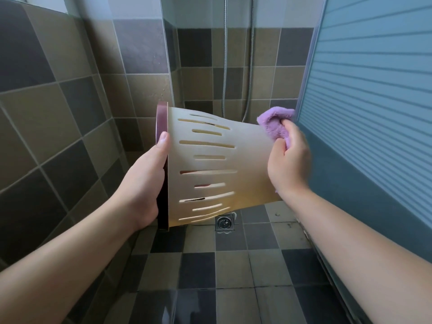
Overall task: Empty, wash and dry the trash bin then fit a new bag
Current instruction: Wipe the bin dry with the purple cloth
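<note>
Head view, only one we have: we're standing in a tiled shower area w/ the trash bin (217, 164) held up off the floor, tipped on its side, mouth to our left, base to our right. Bin is cream plastic w/ rows of long slots along the wall and a dark maroon rim (161, 127) round the mouth. Our left hand (142, 183) grips that rim at the near-left side, thumb laid along the outer edge, pointing up, other fingers out of sight behind/inside the rim, so we can't tell exactly how they curl. Our right hand (288, 160) is at the base end, fingers bunched round a purple cloth (275, 123), pinching it vs the bin's base edge at the upper right; cloth sticks up above the knuckles. Both forearms are bare and reach in from the bottom corners. Below the bin, on the checkered floor tiles (198, 270), sits a square metal floor drain (225, 222), just under the bin's lower edge in the pic. Behind, a shower hose (251, 66) hangs down the tiled back wall. To our right is a frosted striped glass door (374, 90); to our left, a brown and grey tiled wall (58, 113).
</note>
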